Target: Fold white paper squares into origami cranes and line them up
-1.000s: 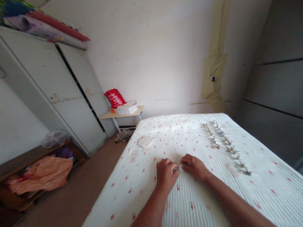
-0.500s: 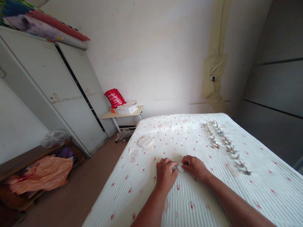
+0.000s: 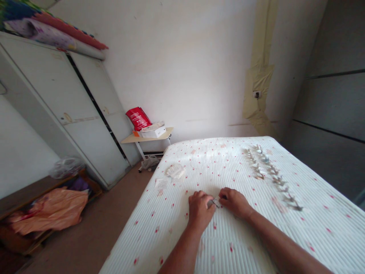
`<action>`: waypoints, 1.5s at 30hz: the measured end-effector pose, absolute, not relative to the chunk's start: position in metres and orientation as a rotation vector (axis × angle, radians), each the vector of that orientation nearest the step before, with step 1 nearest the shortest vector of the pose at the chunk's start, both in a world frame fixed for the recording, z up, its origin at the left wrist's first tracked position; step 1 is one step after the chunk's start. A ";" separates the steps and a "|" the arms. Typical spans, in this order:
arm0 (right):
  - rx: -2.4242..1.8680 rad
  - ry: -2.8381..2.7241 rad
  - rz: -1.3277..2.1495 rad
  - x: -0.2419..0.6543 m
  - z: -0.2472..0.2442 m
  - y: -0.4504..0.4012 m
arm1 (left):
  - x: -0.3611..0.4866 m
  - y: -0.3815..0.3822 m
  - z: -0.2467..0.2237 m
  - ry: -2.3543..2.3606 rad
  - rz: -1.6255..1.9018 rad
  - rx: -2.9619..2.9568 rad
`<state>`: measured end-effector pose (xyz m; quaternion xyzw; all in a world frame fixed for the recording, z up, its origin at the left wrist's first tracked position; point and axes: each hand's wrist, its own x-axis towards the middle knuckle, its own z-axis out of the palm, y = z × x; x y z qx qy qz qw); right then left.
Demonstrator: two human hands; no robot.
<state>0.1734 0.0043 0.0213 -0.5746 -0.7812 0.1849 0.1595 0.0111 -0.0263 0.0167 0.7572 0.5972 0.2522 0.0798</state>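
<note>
Over the middle of the bed, a small piece of printed paper (image 3: 216, 203), seemingly folded, sits between my two hands. My left hand (image 3: 200, 210) is closed on its left side, thumb and fingers pinching it. On the other side, the bent fingertips of my right hand (image 3: 234, 201) pinch its right end. Beyond my left hand lies a loose pile of pale printed papers (image 3: 175, 171), with a flat printed slip (image 3: 162, 184) beside it. Several small folded paper figures (image 3: 281, 182) stand in rows to the right. Fingers hide part of the held paper.
The bed (image 3: 222, 243) has a ribbed white cover with red dots. Past its far left corner, a small table (image 3: 128, 140) bears a red bag (image 3: 138, 118) and a white box (image 3: 154, 132). A pale cabinet (image 3: 94, 129) stands left; an orange plastic bag (image 3: 54, 209) lies low down.
The small paper has turned slightly between my fingers, and a little more of its edge shows. Both hands stay nearly in place.
</note>
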 end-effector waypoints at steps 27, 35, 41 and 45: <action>-1.300 -2.123 0.743 0.174 0.024 -0.011 | 0.012 -0.024 0.016 1.817 0.752 2.237; -1.313 -2.213 0.705 0.174 0.026 -0.012 | 0.011 -0.025 0.013 1.795 0.787 2.244; -1.286 -2.279 0.690 0.176 0.022 -0.009 | 0.009 -0.025 0.011 1.762 0.795 2.262; -1.326 -2.306 0.622 0.174 0.025 -0.012 | 0.007 -0.024 0.010 1.726 0.787 2.302</action>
